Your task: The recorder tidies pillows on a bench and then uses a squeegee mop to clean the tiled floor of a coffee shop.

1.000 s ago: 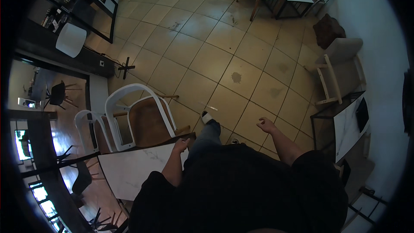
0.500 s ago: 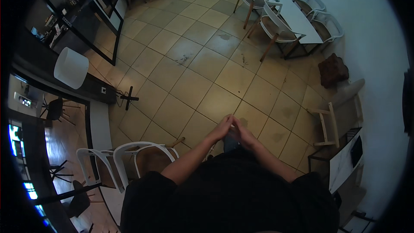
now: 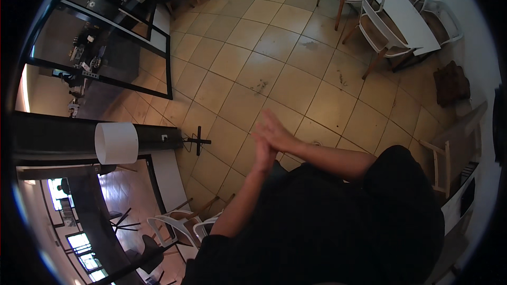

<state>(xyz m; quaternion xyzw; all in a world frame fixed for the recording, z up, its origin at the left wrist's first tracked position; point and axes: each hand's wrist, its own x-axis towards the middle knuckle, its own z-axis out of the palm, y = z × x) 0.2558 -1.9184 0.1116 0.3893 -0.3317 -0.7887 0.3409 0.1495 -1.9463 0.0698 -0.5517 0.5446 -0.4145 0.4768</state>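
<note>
Left hand [image 3: 262, 155] and right hand [image 3: 277, 136] meet over the floor

The two hands touch each other in front of the person's tummy, high over the yellow-brown tile floor [image 3: 296, 84]. The right hand lies against the left one, with its fingers stretched out long. It looks blurry, and it has only the other hand to touch. The left hand is partly hidden, so I cannot tell how far its fingers are spread or if it has hold of anything. Close behind the hands is a black shirt [image 3: 317, 227]. To the left stand a black cross-shaped foot [image 3: 199, 141] and a white lampshade [image 3: 117, 143]. Far up on the right, white chairs [image 3: 383, 30] sit around a long white table [image 3: 396, 10], near a brown pouf [image 3: 451, 84].
</note>
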